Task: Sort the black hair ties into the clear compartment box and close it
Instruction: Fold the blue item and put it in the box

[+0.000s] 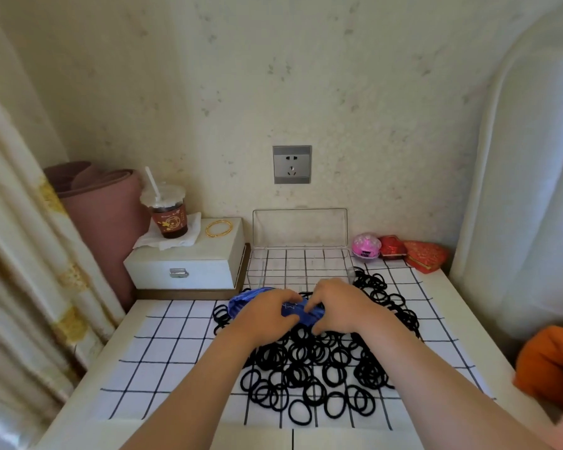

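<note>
Both our hands, left [267, 311] and right [335, 306], have fingers pinched on a blue pouch [301, 311] above the ties [319, 362] heaped on the bench [163, 345]. The box [301, 264] behind stands open and looks empty. Sorting has not begun; next we likely set the pouch aside and gather ties.

Both hands, left [267, 315] and right [340, 308], pinch a crumpled blue fabric pouch [241, 302] above a heap of black elastic hair ties [319, 362] on the grid-patterned white surface [163, 349]; the clear plastic compartment box [301, 267] stands open behind.
</note>
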A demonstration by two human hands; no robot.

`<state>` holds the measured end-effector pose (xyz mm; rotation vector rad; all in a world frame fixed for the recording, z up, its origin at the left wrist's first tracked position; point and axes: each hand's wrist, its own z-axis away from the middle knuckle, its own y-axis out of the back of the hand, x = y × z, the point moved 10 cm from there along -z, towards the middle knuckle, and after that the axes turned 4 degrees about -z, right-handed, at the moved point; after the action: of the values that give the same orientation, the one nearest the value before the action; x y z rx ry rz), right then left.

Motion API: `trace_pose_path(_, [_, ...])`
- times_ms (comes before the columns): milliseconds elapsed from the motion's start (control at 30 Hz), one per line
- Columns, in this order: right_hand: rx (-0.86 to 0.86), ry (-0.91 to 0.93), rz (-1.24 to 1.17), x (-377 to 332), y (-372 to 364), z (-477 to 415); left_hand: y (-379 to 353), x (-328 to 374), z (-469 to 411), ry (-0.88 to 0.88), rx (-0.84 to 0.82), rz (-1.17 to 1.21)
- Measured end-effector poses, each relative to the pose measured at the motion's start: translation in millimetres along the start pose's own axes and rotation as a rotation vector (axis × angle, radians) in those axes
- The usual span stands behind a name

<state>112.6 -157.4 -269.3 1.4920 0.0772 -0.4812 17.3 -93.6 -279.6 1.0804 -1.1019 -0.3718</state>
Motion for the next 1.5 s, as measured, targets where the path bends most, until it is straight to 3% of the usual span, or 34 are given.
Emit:
trace_pose_path(267, [0.208, -0.008, -0.21, 0, 26, -19, 14, -5, -4, -0.036, 0.016, 0.152])
trace_pose_path(533, [0.582, 0.133, -0.749, -32, 93, -12, 104, 5, -8, -0.044, 0.423, 0.385])
trace_pose_path(633, [0.527, 0.138, -0.954, -40, 93, -15, 125, 5, -4, -0.057, 0.467, 0.538])
trace_pose_path(733, [0.517, 0.115, -0.983, -42, 96, -13, 133, 6, 2, -0.07, 0.488, 0.664])
trace_pose_path(933, [0.511, 0.075, -1.236, -44, 100, -10, 134, 13, 15, -0.042, 0.437, 0.915])
trace_pose_path(1067, [0.348, -0.012, -1.05, -50, 79, -6, 138, 7, 27, 0.029, 0.525, 1.012])
trace_pose_path(1233, [0.269, -0.065, -1.097, -47, 54, 2, 124, -15, 41, 0.142, 0.569, 1.115])
trace_pose_path(1400, [-0.012, -0.176, -0.885, -45, 11, 3, 111, -33, 50, 0.238, 0.588, 1.156])
trace_pose_path(1500, [-0.053, -0.182, -1.123, -48, -1, -2, 104, -39, 47, 0.269, 0.557, 1.231])
